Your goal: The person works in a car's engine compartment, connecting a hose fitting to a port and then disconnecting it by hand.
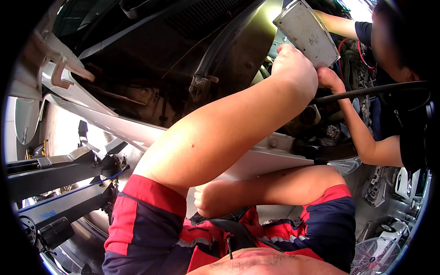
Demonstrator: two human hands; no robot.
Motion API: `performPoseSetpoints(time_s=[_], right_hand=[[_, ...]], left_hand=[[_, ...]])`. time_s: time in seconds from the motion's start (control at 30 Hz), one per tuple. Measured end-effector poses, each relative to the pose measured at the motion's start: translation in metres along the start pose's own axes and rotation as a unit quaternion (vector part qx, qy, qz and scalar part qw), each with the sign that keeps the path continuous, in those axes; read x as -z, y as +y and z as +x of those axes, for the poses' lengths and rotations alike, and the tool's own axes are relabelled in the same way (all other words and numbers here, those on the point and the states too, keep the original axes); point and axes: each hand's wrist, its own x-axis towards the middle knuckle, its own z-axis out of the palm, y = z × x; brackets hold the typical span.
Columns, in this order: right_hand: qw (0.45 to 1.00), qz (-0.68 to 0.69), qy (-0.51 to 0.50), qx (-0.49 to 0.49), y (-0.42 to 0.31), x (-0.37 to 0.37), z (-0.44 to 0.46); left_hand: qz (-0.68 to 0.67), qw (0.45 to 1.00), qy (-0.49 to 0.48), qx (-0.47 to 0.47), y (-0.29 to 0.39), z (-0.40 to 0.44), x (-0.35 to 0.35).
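Observation:
My left hand (295,66) reaches across the engine bay, its fingers curled beside the lower left edge of a flat, light-grey metal box (309,34). What those fingers hold is hidden behind the hand, and I cannot tell whether they touch the box. A co-worker's hand (330,80) is at the box's lower corner, and the same person's other arm (339,24) goes behind its upper edge. Close to my body, my right hand (213,199) is curled into a fist in front of the car's white panel. Its palm side is turned away from me.
A black hose (371,91) crosses on the right, below red cables (362,55). The black wiper cowl area (201,18) fills the top. Grey lift arms (59,167) stand at left. On the floor at right is a fan (376,256).

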Motion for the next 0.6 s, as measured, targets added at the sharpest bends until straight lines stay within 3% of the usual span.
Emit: performPoseSetpoints(time_s=[0.3,0.4,0.5,0.6], right_hand=[[0.999,-0.005,-0.031,-0.01,-0.001,0.004,0.001],[0.999,-0.005,-0.033,-0.011,0.0,0.005,0.001],[0.999,-0.006,-0.029,-0.015,0.0,0.006,0.001],[1.0,-0.002,0.001,-0.008,0.0,0.001,0.0]], left_hand=[[0.021,1.0,0.006,-0.008,0.0,0.003,-0.004],[0.091,0.994,-0.025,-0.063,0.001,0.014,-0.013],[0.031,0.999,0.0,-0.006,0.0,0.005,-0.004],[0.057,0.998,-0.013,-0.021,0.0,0.002,-0.001]])
